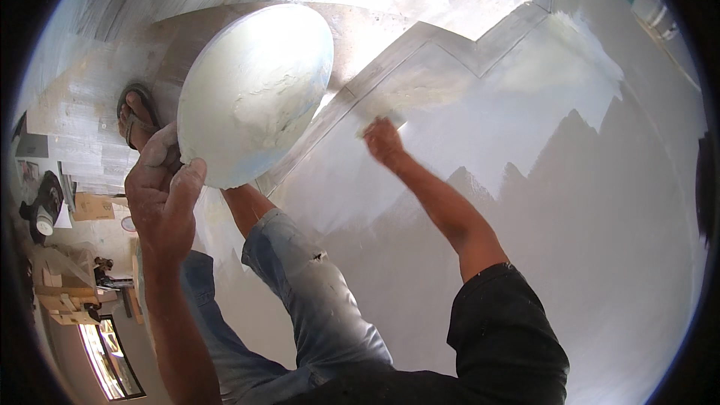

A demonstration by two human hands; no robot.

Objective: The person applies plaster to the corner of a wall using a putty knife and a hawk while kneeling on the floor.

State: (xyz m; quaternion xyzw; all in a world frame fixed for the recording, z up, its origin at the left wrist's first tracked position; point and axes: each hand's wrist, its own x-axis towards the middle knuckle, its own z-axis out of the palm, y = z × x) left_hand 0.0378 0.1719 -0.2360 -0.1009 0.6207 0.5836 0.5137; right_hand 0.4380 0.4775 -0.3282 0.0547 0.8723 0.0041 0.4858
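Note:
My left hand (pixel 161 195) grips the near rim of a wide, round, shallow pan (pixel 255 90), thumb over the edge. Pale putty is smeared across the pan, with a thicker lump towards its middle right. Reaching out to the right, my right hand (pixel 384 141) is closed on a putty knife (pixel 403 120), whose blade is blurred and partly hidden by the fingers. The blade is at the low part of the wall (pixel 585 232), just above the skirting (pixel 360 90). Paler putty covers the wall's lower band, ending in a jagged edge against darker grey.
My sandalled foot (pixel 137 116) stands on the streaked floor (pixel 90 116) left of the pan. A cardboard box (pixel 94 207) and wooden furniture (pixel 67 304) with clutter are at the left, near a window (pixel 111 360). The skirting steps around a corner at the top right.

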